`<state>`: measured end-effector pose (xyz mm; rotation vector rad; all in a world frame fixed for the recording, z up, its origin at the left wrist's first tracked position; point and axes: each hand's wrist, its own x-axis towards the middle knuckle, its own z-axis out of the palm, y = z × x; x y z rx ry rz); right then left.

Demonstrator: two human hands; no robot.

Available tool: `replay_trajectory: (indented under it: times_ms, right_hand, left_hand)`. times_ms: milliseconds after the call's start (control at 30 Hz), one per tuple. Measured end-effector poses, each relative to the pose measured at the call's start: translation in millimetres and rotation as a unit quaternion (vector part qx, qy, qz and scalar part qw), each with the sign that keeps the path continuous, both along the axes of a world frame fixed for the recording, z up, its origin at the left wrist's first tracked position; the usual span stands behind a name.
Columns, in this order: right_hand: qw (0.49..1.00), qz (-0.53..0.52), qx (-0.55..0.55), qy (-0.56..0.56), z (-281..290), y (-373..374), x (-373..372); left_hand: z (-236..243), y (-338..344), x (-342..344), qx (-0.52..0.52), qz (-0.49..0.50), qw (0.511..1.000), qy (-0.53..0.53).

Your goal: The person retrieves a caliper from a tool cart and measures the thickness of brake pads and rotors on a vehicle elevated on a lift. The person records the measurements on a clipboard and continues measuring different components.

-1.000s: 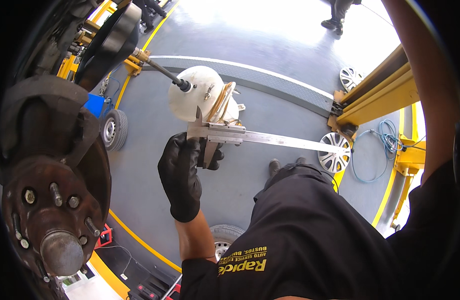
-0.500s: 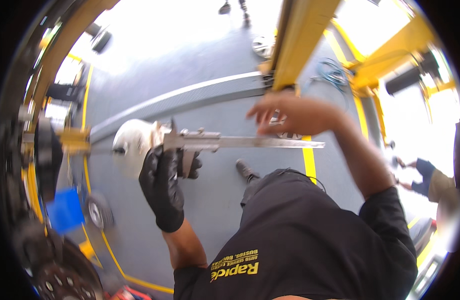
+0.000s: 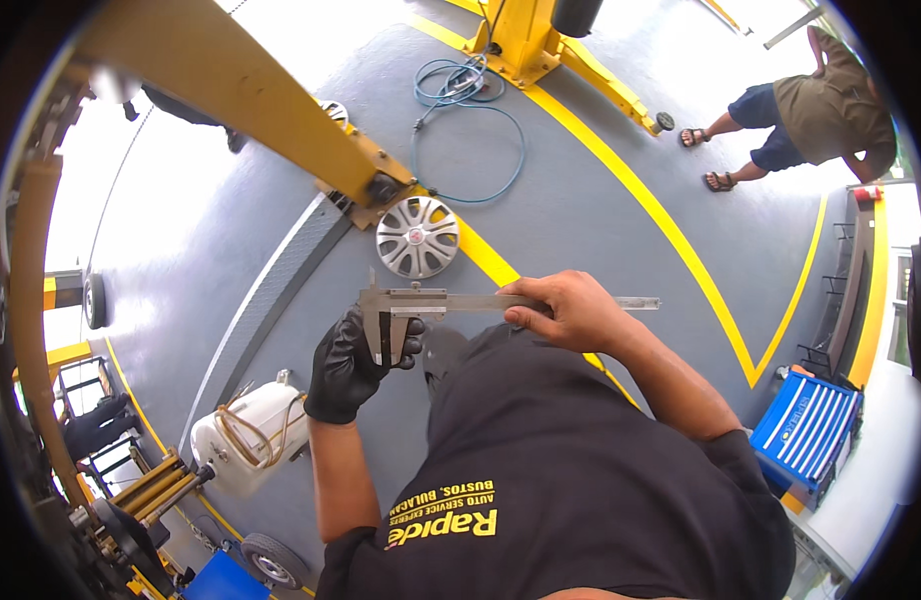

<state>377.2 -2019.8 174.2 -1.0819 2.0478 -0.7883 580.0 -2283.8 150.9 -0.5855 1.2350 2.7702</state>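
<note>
White tank (image 3: 249, 445): lies on its side, down low, with a brown hose looped on it.
Left hand (image 3: 346, 372): in a black glove, with fingers curled round the caliper's jaw end. The step looks like holding the caliper out flat with both hands; I think any slide would need this end kept steady.
Wheel cover (image 3: 418, 237): round and silver, on the floor just past the caliper.
Caliper (image 3: 461, 302): up in front of the black shirt (image 3: 581, 450), between the hands. It is long, thin, straight and dull silver. I can't tell if its jaws touch.
Right hand (image 3: 571, 310): bare, with thumb and fingers pinching the long bar.
Tool chest (image 3: 806, 430): blue, far right.
</note>
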Motion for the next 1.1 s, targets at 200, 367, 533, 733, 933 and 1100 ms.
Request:
replay_trajectory:
  times_ms: [200, 367, 533, 733, 933, 1100]
  right_hand:
    - [0.999, -0.011, -0.027, -0.023, -10, 12, -118]
    - [0.999, 0.011, -0.048, -0.002, -34, -36, -227]
    - [0.999, 0.003, -0.012, 0.043, -25, -75, -337]
    - [0.998, -0.053, 0.041, -0.022, -17, -165, -468]
    - [0.996, -0.073, 0.012, -0.053, -54, -316, -620]
    - [0.998, 0.037, 0.011, -0.053, -39, -490, -751]
  left_hand:
    - [-11, 6, -110, 0.165, 0.004, 0.985, -0.049]
    - [-31, -42, -207, 0.093, -0.009, 0.994, -0.048]
    - [-28, -88, -332, -0.051, -0.041, 0.997, -0.045]
    - [-42, -157, -510, -0.121, -0.031, 0.991, -0.052]
    - [-57, -312, -676, -0.169, -0.020, 0.979, -0.112]
    - [-27, -457, -757, -0.135, 0.048, 0.983, -0.111]
